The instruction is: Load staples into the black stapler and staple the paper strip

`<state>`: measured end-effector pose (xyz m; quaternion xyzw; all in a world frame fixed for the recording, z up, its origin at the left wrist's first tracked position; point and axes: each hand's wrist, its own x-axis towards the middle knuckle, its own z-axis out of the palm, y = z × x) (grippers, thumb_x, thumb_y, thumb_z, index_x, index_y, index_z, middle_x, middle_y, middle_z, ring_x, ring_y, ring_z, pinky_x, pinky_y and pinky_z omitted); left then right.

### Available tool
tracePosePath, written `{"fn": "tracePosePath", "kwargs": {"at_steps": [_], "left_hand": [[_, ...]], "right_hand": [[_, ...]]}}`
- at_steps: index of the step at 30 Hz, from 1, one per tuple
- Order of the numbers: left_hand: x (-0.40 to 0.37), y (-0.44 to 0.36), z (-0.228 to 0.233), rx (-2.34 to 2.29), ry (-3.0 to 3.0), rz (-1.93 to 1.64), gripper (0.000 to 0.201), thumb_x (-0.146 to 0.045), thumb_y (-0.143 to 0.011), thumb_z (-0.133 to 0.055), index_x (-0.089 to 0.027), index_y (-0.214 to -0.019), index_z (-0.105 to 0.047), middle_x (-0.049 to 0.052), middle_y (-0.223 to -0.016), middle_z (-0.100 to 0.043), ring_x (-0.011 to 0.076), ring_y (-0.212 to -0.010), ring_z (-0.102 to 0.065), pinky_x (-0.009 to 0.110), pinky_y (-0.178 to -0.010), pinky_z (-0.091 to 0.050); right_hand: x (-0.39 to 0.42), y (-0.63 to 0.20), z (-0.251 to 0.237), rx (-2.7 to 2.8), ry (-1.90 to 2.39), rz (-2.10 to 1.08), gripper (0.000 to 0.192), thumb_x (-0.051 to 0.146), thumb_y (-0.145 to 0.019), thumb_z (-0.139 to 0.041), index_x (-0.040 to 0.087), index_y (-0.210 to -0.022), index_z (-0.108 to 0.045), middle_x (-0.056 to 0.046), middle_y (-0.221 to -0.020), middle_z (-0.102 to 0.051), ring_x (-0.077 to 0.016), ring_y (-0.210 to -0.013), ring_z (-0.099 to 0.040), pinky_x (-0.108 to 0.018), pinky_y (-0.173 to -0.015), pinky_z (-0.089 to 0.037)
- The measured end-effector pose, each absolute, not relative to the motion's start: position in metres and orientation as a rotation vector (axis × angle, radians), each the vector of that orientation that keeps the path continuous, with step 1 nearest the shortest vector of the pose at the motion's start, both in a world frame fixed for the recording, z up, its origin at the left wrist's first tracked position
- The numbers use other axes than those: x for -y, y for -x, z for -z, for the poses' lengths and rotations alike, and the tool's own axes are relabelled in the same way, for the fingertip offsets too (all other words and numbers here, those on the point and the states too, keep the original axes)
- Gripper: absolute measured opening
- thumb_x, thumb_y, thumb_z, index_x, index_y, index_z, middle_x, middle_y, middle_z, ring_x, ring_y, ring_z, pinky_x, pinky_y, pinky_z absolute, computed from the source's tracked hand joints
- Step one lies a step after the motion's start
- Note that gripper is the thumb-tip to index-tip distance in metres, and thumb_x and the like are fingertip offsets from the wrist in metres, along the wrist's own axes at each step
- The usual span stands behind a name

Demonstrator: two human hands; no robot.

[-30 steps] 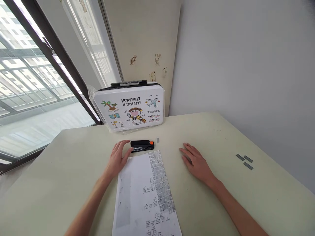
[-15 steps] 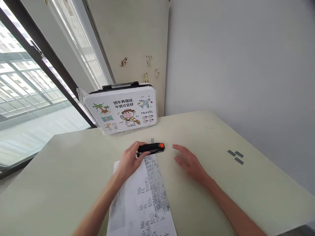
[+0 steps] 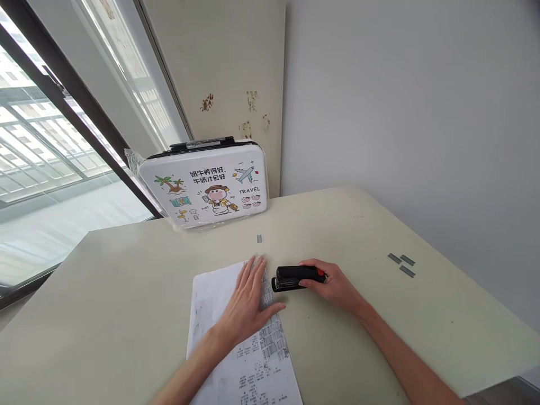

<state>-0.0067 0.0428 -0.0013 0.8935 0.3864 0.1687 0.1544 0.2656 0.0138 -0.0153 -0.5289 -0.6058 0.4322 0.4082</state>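
My left hand (image 3: 244, 306) lies flat on a printed sheet of paper (image 3: 213, 292), fingers stretched toward its far edge and thumb out to the right. Whether the paper is one sheet or a stack I cannot tell. In my right hand (image 3: 333, 284) is a black stapler (image 3: 295, 275) with a red part at its rear end. The stapler's front points left, close to the paper's right edge near the far corner. Just beyond the paper lies a short grey strip of staples (image 3: 259, 238).
Several things stand around: a white cartoon-printed suitcase (image 3: 169, 197) in plastic wrap at the back of the pale table (image 3: 126, 292), and three grey staple strips (image 3: 407, 271) on the right. A window (image 3: 63, 146) is at the left, a grey wall (image 3: 400, 112) behind.
The stapler has passed from my left hand to my right and turned to point left. My left hand has come down flat on the paper.
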Motion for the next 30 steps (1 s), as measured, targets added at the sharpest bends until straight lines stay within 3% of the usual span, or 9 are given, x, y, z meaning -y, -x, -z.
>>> {"fn": "tracePosePath", "kwargs": {"at_steps": [4, 13, 15, 18, 22, 25, 30], "left_hand": [[-0.044, 0.027, 0.008, -1.05, -2.677, -0.347, 0.101, -0.064, -0.1, -0.058, -0.028, -0.168, 0.007, 0.014, -0.174, -0.019, 0.0375, -0.16, -0.013, 0.06, -0.128, -0.023], [-0.048, 0.048, 0.001, -0.992, -2.732, -0.301, 0.102, -0.061, -0.099, -0.06, -0.026, -0.169, 0.005, 0.012, -0.173, -0.022, 0.0357, -0.16, -0.016, 0.059, -0.128, -0.023], [-0.048, 0.047, -0.001, -0.979, -2.728, -0.332, 0.098, -0.059, -0.099, -0.062, -0.026, -0.169, -0.002, 0.013, -0.172, -0.024, 0.0364, -0.159, -0.017, 0.061, -0.128, -0.024], [-0.049, 0.038, -0.004, -0.968, -2.698, -0.43, 0.076, -0.05, -0.102, -0.061, -0.028, -0.165, -0.024, 0.011, -0.169, -0.035, 0.035, -0.158, -0.024, 0.061, -0.126, -0.031], [-0.053, 0.016, -0.008, -0.936, -2.637, -0.572, 0.042, -0.037, -0.104, -0.061, -0.028, -0.145, -0.053, 0.009, -0.152, -0.056, 0.0316, -0.151, -0.04, 0.057, -0.12, -0.042], [-0.058, 0.003, -0.008, -0.924, -2.583, -0.642, 0.028, -0.033, -0.101, -0.065, -0.027, -0.129, -0.062, 0.008, -0.14, -0.065, 0.0315, -0.142, -0.05, 0.055, -0.114, -0.048], [-0.065, -0.009, -0.004, -0.956, -2.54, -0.657, 0.012, -0.035, -0.096, -0.073, -0.025, -0.103, -0.07, 0.007, -0.126, -0.072, 0.0326, -0.133, -0.057, 0.053, -0.106, -0.052]], "right_hand": [[-0.013, -0.262, 0.014, 1.56, 1.294, -1.157, 0.032, 0.048, -0.088, -0.077, 0.026, -0.111, -0.074, -0.002, -0.101, -0.077, -0.0227, -0.093, -0.069, -0.034, -0.086, -0.054], [-0.014, -0.266, 0.021, 1.651, 1.35, -1.122, 0.032, 0.051, -0.09, -0.073, 0.028, -0.112, -0.073, -0.002, -0.103, -0.076, -0.0229, -0.09, -0.066, -0.035, -0.082, -0.052], [-0.015, -0.269, 0.02, 1.64, 1.318, -1.11, 0.031, 0.053, -0.097, -0.063, 0.028, -0.113, -0.073, -0.003, -0.106, -0.077, -0.0237, -0.094, -0.068, -0.036, -0.085, -0.053], [-0.017, -0.273, 0.022, 1.533, 1.304, -1.049, 0.039, 0.053, -0.107, -0.042, 0.028, -0.116, -0.07, -0.006, -0.114, -0.076, -0.0247, -0.107, -0.069, -0.038, -0.096, -0.053], [-0.019, -0.275, 0.028, 1.541, 1.366, -0.942, 0.04, 0.052, -0.109, -0.037, 0.028, -0.121, -0.067, -0.007, -0.125, -0.073, -0.025, -0.119, -0.065, -0.041, -0.105, -0.05], [-0.018, -0.273, 0.033, 1.607, 1.407, -0.868, 0.042, 0.05, -0.11, -0.031, 0.029, -0.123, -0.065, -0.007, -0.129, -0.069, -0.0255, -0.124, -0.061, -0.044, -0.109, -0.046], [-0.015, -0.271, 0.035, 1.611, 1.425, -0.828, 0.042, 0.052, -0.11, -0.032, 0.027, -0.119, -0.066, -0.008, -0.121, -0.072, -0.0263, -0.118, -0.064, -0.046, -0.107, -0.047]]}}
